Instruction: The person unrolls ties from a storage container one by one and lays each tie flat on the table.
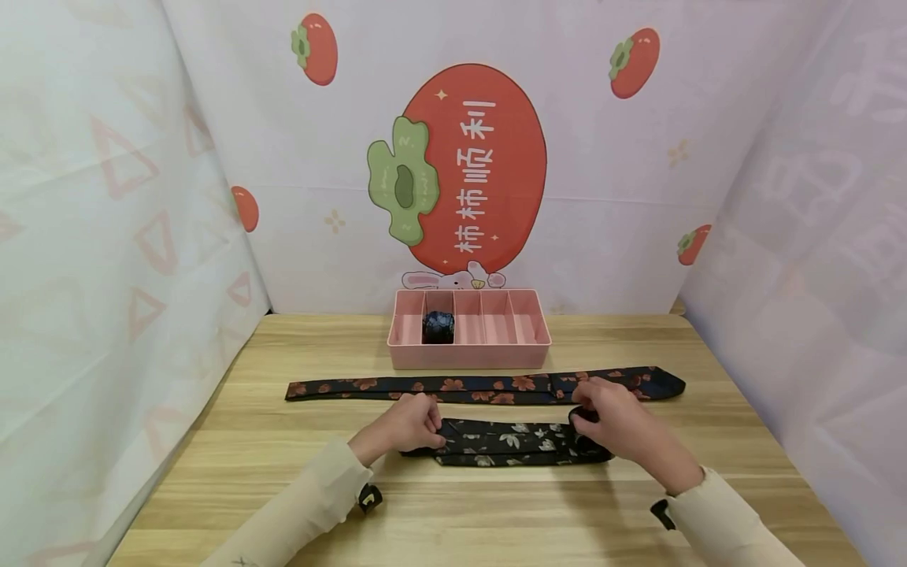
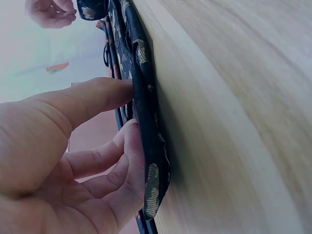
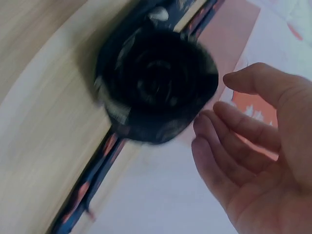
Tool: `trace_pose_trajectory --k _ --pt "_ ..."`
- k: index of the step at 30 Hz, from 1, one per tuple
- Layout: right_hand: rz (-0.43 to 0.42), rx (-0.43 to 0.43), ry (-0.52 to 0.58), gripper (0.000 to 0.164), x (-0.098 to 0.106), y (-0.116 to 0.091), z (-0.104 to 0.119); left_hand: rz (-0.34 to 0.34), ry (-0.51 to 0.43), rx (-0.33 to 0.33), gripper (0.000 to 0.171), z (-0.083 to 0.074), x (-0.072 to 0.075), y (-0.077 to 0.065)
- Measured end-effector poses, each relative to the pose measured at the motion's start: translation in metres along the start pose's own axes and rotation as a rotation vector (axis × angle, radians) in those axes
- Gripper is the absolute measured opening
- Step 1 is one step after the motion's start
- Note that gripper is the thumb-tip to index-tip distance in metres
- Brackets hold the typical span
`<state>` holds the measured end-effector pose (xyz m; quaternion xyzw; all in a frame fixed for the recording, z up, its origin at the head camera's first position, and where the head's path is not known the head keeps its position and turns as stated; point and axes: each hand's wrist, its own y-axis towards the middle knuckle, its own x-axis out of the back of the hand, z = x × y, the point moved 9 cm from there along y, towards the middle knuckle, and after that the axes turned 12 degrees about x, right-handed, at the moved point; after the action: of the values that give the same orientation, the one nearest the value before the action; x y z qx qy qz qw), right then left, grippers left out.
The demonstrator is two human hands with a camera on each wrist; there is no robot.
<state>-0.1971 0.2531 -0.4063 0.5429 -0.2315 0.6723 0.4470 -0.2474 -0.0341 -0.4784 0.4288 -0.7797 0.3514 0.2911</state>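
A black necktie with pale flowers (image 1: pixel 513 442) lies crosswise on the table, its right end wound into a thick roll (image 3: pixel 156 85). My left hand (image 1: pixel 414 423) pinches the flat left part of this tie between thumb (image 2: pixel 105 95) and fingers. At the roll is my right hand (image 1: pixel 616 417); in the right wrist view its thumb and loosely bent fingers (image 3: pixel 243 129) sit beside the roll's edge, not wrapped round it. Behind them a second necktie, dark with orange flowers (image 1: pixel 453 386), stretches flat across the table.
A pink box (image 1: pixel 468 357) with several compartments stands at the back of the wooden table (image 1: pixel 283 472). One compartment, second from the left, holds a rolled dark blue tie (image 1: pixel 438 327). Printed cloth (image 1: pixel 602 236) hangs behind and along both sides.
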Motion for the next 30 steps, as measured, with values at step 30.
trace_pose_trajectory --k 30 --pt "-0.074 -0.004 -0.124 0.027 -0.007 -0.005 0.003 -0.043 -0.011 0.089 0.023 0.044 0.025 -0.022"
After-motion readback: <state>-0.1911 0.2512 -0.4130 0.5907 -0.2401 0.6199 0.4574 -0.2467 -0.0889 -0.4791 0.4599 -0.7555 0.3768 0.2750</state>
